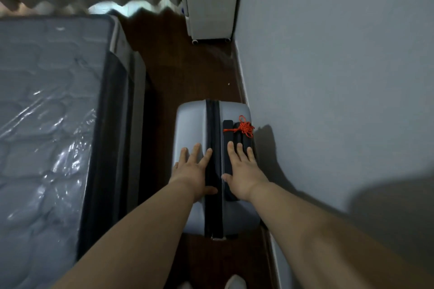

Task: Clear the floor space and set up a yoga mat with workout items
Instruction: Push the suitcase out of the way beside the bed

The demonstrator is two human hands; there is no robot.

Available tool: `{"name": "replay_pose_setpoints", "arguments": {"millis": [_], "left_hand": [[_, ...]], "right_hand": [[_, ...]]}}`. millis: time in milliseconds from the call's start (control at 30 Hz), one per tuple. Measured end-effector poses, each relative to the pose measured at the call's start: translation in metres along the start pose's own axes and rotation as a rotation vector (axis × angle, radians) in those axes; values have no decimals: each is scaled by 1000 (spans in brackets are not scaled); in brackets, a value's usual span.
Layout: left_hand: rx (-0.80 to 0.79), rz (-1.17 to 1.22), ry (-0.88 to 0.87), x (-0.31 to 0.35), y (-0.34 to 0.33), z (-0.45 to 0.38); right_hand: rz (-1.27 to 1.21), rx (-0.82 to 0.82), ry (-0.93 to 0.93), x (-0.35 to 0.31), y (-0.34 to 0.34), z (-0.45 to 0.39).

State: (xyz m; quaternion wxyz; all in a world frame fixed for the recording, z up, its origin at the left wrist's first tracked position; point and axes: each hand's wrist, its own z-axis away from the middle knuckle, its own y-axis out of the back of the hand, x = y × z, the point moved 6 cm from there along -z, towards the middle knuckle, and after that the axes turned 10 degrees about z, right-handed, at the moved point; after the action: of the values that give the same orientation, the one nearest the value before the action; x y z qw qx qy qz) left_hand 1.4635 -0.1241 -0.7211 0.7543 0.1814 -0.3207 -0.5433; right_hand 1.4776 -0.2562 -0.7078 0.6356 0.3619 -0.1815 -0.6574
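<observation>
Two flat, spread palms, left hand point(192, 169) and right hand point(244, 171), atop the suitcase point(191, 122).

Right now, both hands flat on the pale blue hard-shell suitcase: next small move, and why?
Probably push the pale blue hard-shell suitcase forward along the dark wooden floor toward the white wheeled cabinet. The left hand and right hand lie open on its top, gripping nothing, and it fills the gap between the plastic-wrapped grey mattress and the wall.
</observation>
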Motion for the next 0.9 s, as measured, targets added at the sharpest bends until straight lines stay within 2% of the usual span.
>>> {"name": "replay_pose_setpoints", "arguments": {"millis": [333,767,900], "left_hand": [[36,60,46,-16,189,-162],[120,256,169,-83,453,-347],[153,306,210,-112,514,-391]], "right_hand": [[126,14,16,-50,169,-190],[263,-17,176,-170,381,-452],[333,-39,218,-213,430,-520]]}}
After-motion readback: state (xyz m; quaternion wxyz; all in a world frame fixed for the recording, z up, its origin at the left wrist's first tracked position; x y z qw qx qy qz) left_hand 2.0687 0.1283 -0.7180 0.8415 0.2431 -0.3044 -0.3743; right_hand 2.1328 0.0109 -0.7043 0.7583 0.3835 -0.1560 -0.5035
